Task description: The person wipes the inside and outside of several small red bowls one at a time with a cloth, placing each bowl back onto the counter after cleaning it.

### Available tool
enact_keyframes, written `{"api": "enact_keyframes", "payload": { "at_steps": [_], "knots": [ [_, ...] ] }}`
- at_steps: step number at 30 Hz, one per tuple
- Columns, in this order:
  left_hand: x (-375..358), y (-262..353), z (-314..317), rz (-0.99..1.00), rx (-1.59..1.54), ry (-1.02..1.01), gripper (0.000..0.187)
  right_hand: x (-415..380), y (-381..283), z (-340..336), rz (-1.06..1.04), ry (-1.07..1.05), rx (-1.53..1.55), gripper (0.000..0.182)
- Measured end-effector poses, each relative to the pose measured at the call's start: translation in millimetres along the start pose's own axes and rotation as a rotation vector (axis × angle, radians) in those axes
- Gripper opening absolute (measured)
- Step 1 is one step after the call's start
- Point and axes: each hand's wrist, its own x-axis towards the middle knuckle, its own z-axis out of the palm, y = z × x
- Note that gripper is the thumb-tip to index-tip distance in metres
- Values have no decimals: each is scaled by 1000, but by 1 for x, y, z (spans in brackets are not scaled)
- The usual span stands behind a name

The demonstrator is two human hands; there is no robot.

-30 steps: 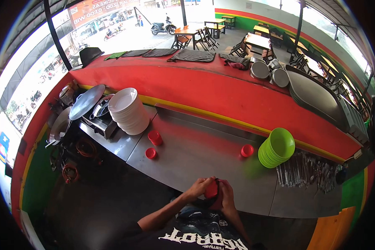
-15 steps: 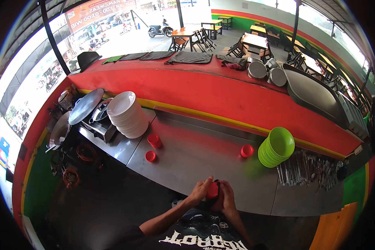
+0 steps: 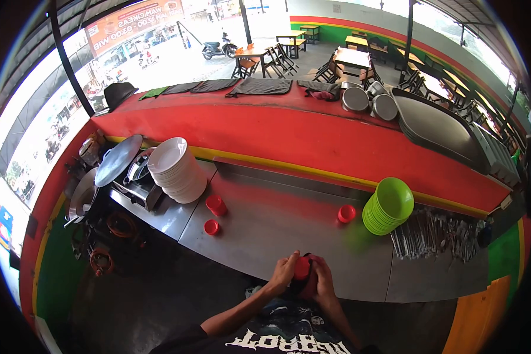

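Left grip (image 3: 284,272): it is clenched around a red cup (image 3: 301,269), on the left side of this cup.
Right grip (image 3: 324,279): it grasps a dark red cloth (image 3: 308,288), close against the right side of the same cup; how far the cloth goes inside, I cannot tell.
Cup in hands: it is in front of the person's shirt (image 3: 289,324), near the front edge of the metal table (image 3: 265,236).
Cups at left: the farther cup (image 3: 216,205) and the nearer cup (image 3: 211,227) stand just beside each other on the table.
Cup at right: the single cup (image 3: 346,213) is near the stack of green bowls (image 3: 388,206).
White plates: a tall stack of plates (image 3: 182,182) is between the left cups and the stove (image 3: 140,196).
Forks and spoons: many pieces of cutlery (image 3: 428,236) lie in a wide pile, to the right of the bowls.
Red wall: on its top are dark cloths (image 3: 259,87), metal pots (image 3: 356,99) and large trays (image 3: 439,127).
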Motion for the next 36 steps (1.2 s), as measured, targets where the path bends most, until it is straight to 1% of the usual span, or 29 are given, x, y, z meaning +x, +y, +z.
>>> {"api": "enact_keyframes", "payload": {
  "at_steps": [2, 5, 8, 11, 14, 17, 20, 23, 26, 29, 32, 35, 36],
  "knots": [
    [-3, 14, -7, -60, 150, -150, 52, 0, 2, -10, 83, -29, 36, 15],
    [8, 3, -15, -4, 308, -248, 50, -1, 4, -16, 120, -56, -39, 15],
    [-15, 34, -2, -146, 183, -248, 50, -9, -18, 5, 57, 72, -51, 17],
    [-15, 25, 19, -30, -17, -45, 51, -3, -11, -4, -111, 108, 37, 25],
    [6, -2, 17, -18, 18, -103, 52, -10, -18, -1, -126, 108, -9, 17],
    [6, 20, 15, -98, 196, -292, 51, -13, -21, -13, -6, 9, -13, 17],
    [22, 18, 7, 25, 352, -407, 50, -11, -12, -17, 25, -21, -5, 17],
    [18, 42, 6, -182, 371, -401, 49, -13, -20, 5, -84, 147, 26, 16],
    [17, 35, 14, -63, 118, -269, 50, -12, -17, 25, -269, 288, 212, 17],
    [27, 39, 8, -93, 222, -307, 59, -11, -10, 32, -261, 293, 115, 17],
    [53, 55, -12, -119, 540, -589, 54, -8, 8, 28, -219, 212, 70, 18],
    [68, 83, -38, -1, 691, -981, 55, -6, 24, 50, -166, 234, 2, 18],
    [68, 86, -42, -31, 656, -939, 55, -4, 30, 57, -200, 279, 14, 18]
  ]
}}
